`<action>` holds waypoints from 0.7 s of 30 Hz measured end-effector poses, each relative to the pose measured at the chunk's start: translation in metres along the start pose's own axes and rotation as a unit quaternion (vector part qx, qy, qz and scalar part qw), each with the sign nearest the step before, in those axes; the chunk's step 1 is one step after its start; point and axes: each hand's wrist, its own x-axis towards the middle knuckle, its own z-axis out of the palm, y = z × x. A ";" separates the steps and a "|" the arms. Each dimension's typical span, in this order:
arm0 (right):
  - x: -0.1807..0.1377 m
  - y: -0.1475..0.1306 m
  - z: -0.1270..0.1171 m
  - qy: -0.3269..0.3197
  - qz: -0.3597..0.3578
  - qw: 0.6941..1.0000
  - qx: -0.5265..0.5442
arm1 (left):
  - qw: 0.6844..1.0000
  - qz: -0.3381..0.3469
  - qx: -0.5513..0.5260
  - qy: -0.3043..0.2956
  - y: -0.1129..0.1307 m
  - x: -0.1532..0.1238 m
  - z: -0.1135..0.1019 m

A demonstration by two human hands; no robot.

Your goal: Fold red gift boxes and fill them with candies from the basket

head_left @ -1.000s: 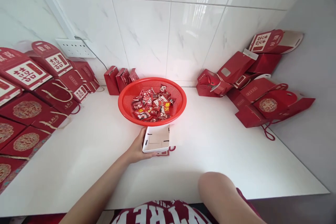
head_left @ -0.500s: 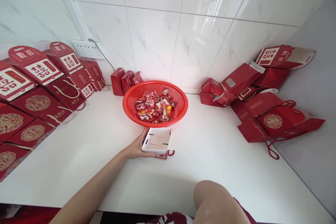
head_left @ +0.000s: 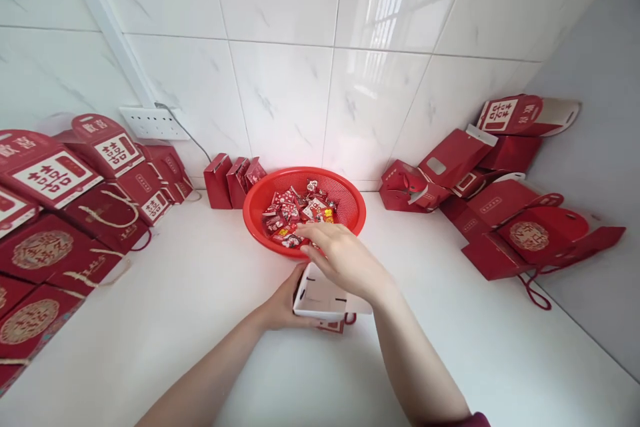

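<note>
A small open box (head_left: 320,299), white inside and red outside, stands on the white counter (head_left: 210,320) just in front of a red plastic basket (head_left: 350,195). My left hand (head_left: 284,303) grips the box's left side. The basket holds several red wrapped candies (head_left: 295,210). My right hand (head_left: 339,255) reaches over the box toward the basket's near rim, fingers stretched out and slightly spread, holding nothing that I can see.
Red gift bags with gold and white emblems (head_left: 60,213) are stacked along the left. More red boxes and bags (head_left: 490,193) lie in a heap at the right corner. Three small red boxes (head_left: 233,180) stand by the tiled wall, below a socket strip (head_left: 150,123).
My right arm has come up from below and my right hand now reaches over the box toward the basket. My left hand keeps its hold on the box.
</note>
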 end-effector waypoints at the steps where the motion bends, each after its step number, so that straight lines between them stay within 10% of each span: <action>1: 0.009 0.010 0.008 -0.050 0.062 0.995 -0.057 | 1.000 -0.008 -0.008 -0.003 -0.001 -0.003 -0.002; 6: 0.020 0.033 0.022 -0.236 0.180 0.944 -0.144 | 0.994 -0.039 -0.099 0.011 -0.008 -0.009 -0.006; 21: -0.003 0.053 -0.022 -0.238 0.287 0.921 -0.114 | 0.995 -0.029 0.078 0.062 -0.012 -0.014 -0.006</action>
